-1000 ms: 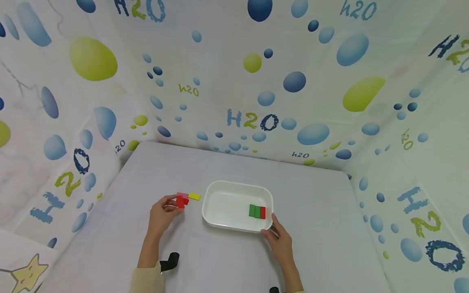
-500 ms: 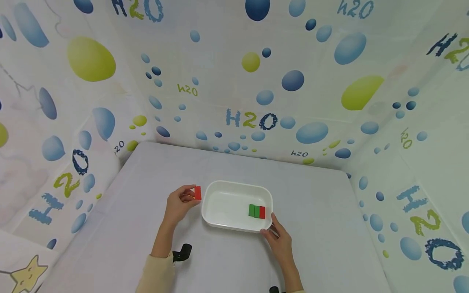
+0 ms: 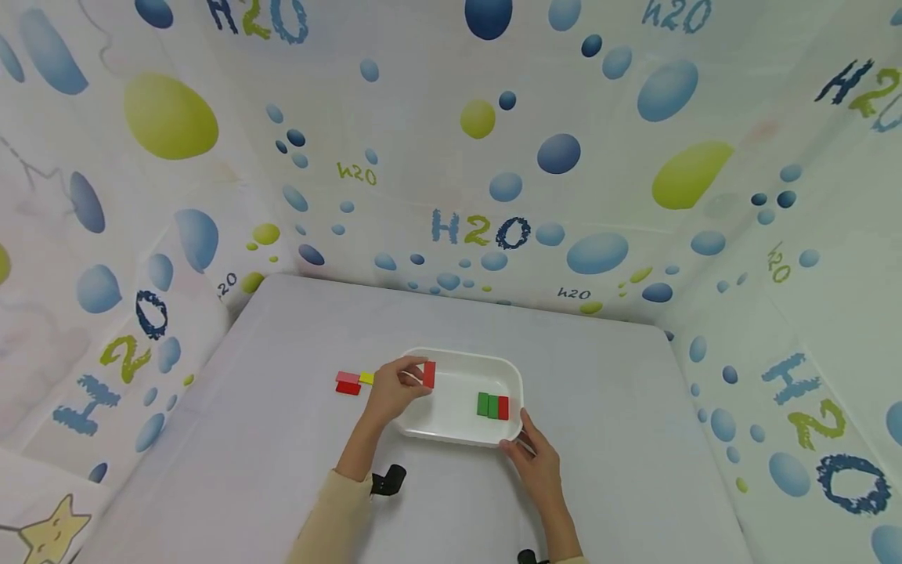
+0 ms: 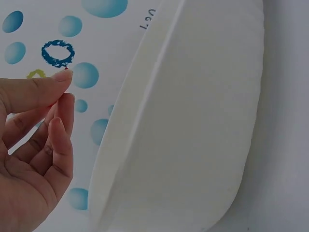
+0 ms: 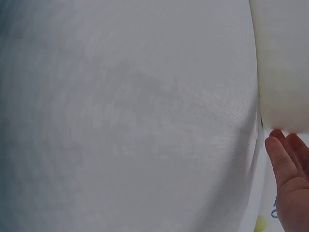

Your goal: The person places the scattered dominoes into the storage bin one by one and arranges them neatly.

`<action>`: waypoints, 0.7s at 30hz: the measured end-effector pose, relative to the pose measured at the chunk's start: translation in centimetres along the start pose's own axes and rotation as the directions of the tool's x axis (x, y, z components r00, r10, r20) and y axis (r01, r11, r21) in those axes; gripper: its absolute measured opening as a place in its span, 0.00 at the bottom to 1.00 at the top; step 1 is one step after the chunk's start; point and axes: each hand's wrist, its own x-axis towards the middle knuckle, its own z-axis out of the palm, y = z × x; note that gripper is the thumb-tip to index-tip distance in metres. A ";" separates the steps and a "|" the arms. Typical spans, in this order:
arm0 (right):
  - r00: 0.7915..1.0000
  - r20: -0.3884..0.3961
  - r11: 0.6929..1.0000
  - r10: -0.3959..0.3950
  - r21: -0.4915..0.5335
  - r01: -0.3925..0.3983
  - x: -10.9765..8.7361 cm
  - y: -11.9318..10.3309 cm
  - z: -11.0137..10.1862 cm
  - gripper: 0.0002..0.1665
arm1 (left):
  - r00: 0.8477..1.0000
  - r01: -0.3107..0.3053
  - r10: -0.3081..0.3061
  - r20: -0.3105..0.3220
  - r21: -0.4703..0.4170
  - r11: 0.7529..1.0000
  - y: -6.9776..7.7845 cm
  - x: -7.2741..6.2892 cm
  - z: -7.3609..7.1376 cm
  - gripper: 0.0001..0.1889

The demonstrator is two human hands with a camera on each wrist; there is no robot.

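My left hand (image 3: 393, 389) pinches a small red rectangular block (image 3: 429, 374) between thumb and fingertips, over the left part of the white tray (image 3: 458, 432). In the left wrist view, the thumb and fingers come together beside the tray wall, and the block is almost wholly hidden. My right hand (image 3: 537, 462) holds the tray's near right corner, thumb on the front side and fingers along the right side. Inside the tray, a green block (image 3: 482, 404), a second green block (image 3: 493, 406) and a red block (image 3: 503, 408) lie side by side near the right end.
Left of the tray, a pink block (image 3: 348, 377), a red block (image 3: 348, 388) and a yellow block (image 3: 366, 377) lie close together on the white-covered table (image 3: 599, 376). A patterned curtain (image 3: 395, 157) rises behind the table and at both sides.
My left hand has lifted the red block away from the group at the left and carried it rightward over the tray. The right hand stays at the tray's corner.
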 end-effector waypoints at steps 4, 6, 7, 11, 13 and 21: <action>1.000 -0.003 1.000 -0.005 -0.008 0.005 0.1 0.1 0.0 0.45 | 0.999 -0.034 0.032 0.040 0.037 0.999 0.1 0.5 1.7 0.25; 1.000 -0.004 1.000 -0.006 -0.012 0.006 0.1 0.3 0.1 0.44 | 0.998 -0.043 0.040 0.055 0.055 0.998 0.1 0.7 2.5 0.25; 1.000 -0.004 1.000 -0.004 -0.013 0.004 0.1 0.3 0.1 0.44 | 0.997 -0.048 0.044 0.063 0.065 0.997 0.1 0.8 2.8 0.26; 1.000 -0.005 1.000 -0.004 -0.012 0.004 0.1 0.3 0.1 0.44 | 0.995 -0.057 0.050 0.090 0.077 0.995 -0.1 1.1 4.1 0.26; 1.000 -0.005 1.000 -0.002 -0.008 0.002 0.1 0.3 0.1 0.44 | 0.993 -0.069 0.061 0.101 0.080 0.994 -0.2 1.2 4.7 0.26; 1.000 -0.010 1.000 -0.001 -0.004 0.001 0.1 0.3 0.2 0.44 | 0.990 -0.049 0.038 0.134 0.084 0.995 0.0 1.4 6.6 0.26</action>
